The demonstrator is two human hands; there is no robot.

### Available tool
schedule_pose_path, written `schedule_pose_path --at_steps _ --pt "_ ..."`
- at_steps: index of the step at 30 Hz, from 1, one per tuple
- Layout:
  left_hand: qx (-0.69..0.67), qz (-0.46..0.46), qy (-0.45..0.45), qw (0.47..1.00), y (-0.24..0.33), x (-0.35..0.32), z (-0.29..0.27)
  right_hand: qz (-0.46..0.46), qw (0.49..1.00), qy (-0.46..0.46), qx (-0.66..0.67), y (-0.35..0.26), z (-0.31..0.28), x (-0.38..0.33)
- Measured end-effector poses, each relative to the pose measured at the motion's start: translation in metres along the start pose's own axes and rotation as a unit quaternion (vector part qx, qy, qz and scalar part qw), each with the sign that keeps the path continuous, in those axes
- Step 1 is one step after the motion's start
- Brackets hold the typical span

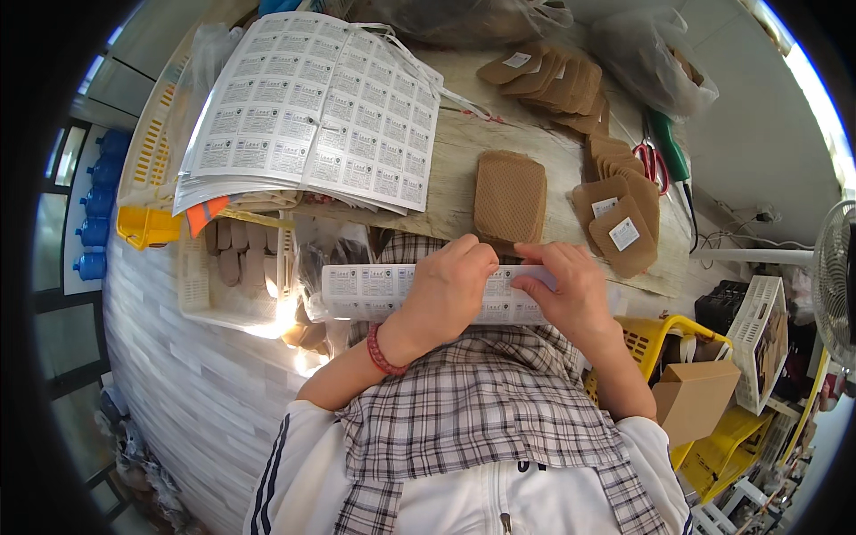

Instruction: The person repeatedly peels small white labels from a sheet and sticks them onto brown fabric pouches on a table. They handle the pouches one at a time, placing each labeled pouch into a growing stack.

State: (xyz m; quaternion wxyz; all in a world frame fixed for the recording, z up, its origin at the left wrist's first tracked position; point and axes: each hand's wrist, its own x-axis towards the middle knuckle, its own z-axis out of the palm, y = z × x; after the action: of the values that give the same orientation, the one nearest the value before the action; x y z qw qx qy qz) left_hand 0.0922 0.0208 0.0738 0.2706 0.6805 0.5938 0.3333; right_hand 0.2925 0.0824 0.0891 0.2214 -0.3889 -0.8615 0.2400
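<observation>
Across my lap lies a white strip of printed label stickers (366,287), held level in front of a checked apron. My left hand (453,283) is closed on its upper edge near the middle, fingers curled. To the right, my right hand (571,287) pinches the same strip between thumb and fingers. Whether a single label is coming off between them is too small to tell. Just beyond my fingertips sits a neat stack of brown textured pads (510,196) at the table's edge. More brown pads (624,234) fan out to its right, some bearing a white label.
A thick pile of label sheets (312,116) covers the table's left side. Red-handled scissors (654,165) and a green-handled tool (667,147) lie at the far right. A white basket (201,290) stands at left, a yellow crate (660,330) and a cardboard box (697,401) at right.
</observation>
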Motion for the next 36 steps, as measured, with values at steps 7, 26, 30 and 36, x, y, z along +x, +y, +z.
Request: schedule_pose_path --at_steps 7,26,30,36 --pt "-0.051 -0.068 -0.007 0.996 -0.014 -0.015 -0.012 -0.014 0.997 0.064 0.052 0.034 0.013 -0.017" --pt "-0.051 -0.085 -0.023 0.995 -0.028 0.001 -0.005 -0.156 0.971 0.164 -0.081 0.03 0.039 -0.027" --pt "-0.045 -0.081 -0.027 0.995 -0.029 0.005 -0.004 -0.104 0.974 0.2 -0.018 0.034 0.05 -0.027" --pt "-0.042 -0.096 -0.05 0.993 -0.031 0.019 -0.009 -0.16 0.965 0.204 0.031 0.026 0.049 -0.038"
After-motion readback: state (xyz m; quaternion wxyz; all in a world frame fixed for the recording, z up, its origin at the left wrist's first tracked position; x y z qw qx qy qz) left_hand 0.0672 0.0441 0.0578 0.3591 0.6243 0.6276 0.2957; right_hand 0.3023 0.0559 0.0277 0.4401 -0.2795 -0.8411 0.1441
